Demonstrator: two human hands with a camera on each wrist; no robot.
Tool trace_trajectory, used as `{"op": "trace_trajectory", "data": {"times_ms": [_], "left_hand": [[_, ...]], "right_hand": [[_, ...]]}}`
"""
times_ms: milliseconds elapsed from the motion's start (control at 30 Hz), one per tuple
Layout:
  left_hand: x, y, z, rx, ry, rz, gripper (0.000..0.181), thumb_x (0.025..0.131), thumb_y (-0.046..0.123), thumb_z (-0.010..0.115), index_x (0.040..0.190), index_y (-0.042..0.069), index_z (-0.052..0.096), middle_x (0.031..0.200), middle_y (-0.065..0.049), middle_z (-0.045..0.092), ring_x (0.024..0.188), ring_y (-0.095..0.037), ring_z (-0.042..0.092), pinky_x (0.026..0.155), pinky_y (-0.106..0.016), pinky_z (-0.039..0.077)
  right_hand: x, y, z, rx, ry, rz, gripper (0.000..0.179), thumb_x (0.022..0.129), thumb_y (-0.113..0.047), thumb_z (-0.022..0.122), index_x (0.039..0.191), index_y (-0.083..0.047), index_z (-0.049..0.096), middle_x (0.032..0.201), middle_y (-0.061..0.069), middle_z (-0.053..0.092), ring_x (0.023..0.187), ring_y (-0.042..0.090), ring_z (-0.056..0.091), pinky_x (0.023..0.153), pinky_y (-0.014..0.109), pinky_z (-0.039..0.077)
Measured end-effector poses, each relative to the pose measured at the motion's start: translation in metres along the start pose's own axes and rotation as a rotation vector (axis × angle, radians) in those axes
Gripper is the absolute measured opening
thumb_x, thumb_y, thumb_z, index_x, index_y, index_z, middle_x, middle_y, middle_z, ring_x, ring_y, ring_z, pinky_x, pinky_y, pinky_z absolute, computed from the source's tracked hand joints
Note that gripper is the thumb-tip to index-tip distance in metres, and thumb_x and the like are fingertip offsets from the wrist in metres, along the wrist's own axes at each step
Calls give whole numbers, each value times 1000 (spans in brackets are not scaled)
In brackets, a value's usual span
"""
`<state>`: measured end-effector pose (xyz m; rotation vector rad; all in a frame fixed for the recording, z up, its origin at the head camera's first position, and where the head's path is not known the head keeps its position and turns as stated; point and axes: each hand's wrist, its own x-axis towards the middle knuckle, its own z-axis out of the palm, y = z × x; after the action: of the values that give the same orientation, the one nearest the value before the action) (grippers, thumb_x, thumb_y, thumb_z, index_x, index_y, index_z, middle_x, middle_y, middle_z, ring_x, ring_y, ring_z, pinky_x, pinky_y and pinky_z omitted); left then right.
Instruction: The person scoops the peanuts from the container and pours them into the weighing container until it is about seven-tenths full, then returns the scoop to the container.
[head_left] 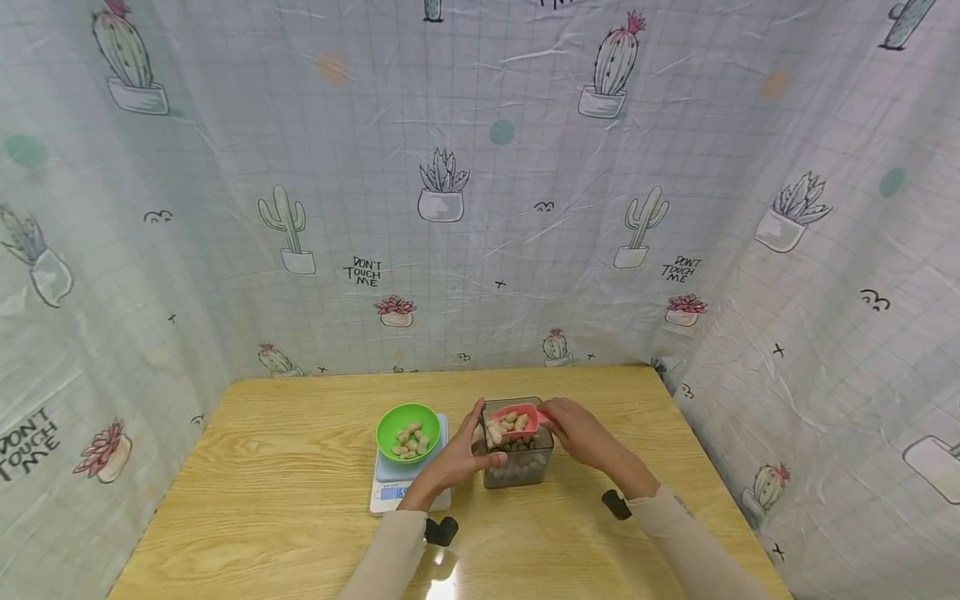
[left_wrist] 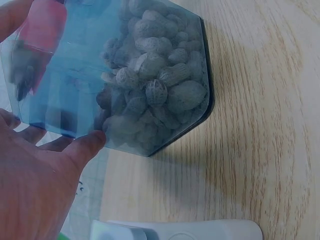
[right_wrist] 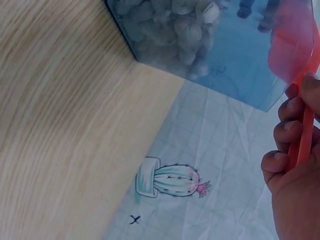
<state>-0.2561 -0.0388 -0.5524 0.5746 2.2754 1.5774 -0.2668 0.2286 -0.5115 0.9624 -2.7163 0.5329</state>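
My left hand (head_left: 453, 458) holds the left side of a clear grey plastic container (head_left: 517, 475), its thumb across the front. Peanuts in their shells (left_wrist: 150, 65) fill the lower part of the container, seen through its wall. My right hand (head_left: 581, 429) grips the handle of a red scoop (head_left: 498, 414) at the container's right rim. Several peanuts (head_left: 516, 421) lie in the scoop, which sits level within the container's mouth. In the right wrist view, curled fingers (right_wrist: 287, 132) wrap the scoop's handle.
Left of the container, a green bowl (head_left: 386, 429) with several peanuts stands on a white kitchen scale (head_left: 384, 496); my left forearm partly hides its display. The wooden table (head_left: 285, 467) backs onto a cactus-print curtain (head_left: 495, 275).
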Motion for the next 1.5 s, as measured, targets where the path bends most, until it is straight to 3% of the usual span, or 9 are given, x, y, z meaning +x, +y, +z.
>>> {"op": "trace_trajectory", "data": {"times_ms": [233, 433, 800, 1067, 1300, 1500], "left_hand": [[-1, 3, 0, 21, 5, 2, 106, 87, 47, 71, 159, 29, -4, 167, -9, -3, 148, -46, 20, 110, -61, 35], [-1, 1, 0, 32, 2, -3, 106, 88, 49, 70, 158, 31, -6, 167, -11, -5, 144, -46, 31, 112, -57, 35], [-7, 7, -3, 106, 82, 44, 118, 80, 61, 71, 159, 25, -9, 167, -9, -10, 148, -43, 24, 113, -60, 32], [-12, 29, -16, 67, 123, 122, 108, 83, 55, 72, 159, 27, 0, 167, -7, 1, 151, -41, 16, 118, -58, 25], [-23, 46, -33, 13, 161, 116, 102, 88, 37, 73, 159, 30, 1, 167, -5, -1, 151, -43, 11, 118, -60, 22], [-34, 48, -50, 22, 206, 132, 98, 90, 36, 71, 158, 36, 0, 167, -3, -2, 151, -44, 10, 118, -63, 20]], "right_hand": [[-3, 3, -4, 3, 61, 7, 19, 99, -13, 56, 117, -8, 61, 108, 6, 67, 101, 23, 63, 87, 43, 53], [-1, 3, -12, -7, 92, -13, 17, 99, -13, 56, 115, -8, 62, 105, 5, 67, 96, 23, 62, 85, 43, 52], [9, -2, -31, -72, 114, -74, 18, 97, -10, 58, 115, -4, 60, 103, 8, 66, 94, 24, 62, 81, 42, 52], [20, -6, -48, -58, 132, -81, 16, 99, -11, 57, 113, -5, 61, 103, 10, 67, 96, 26, 64, 83, 43, 53], [27, -9, -53, -66, 143, -84, 17, 99, -12, 56, 115, -6, 61, 106, 9, 67, 99, 26, 64, 86, 44, 52], [37, -17, -55, -61, 155, -92, 17, 100, -13, 56, 115, -7, 61, 106, 9, 68, 100, 27, 64, 88, 45, 52]]}}
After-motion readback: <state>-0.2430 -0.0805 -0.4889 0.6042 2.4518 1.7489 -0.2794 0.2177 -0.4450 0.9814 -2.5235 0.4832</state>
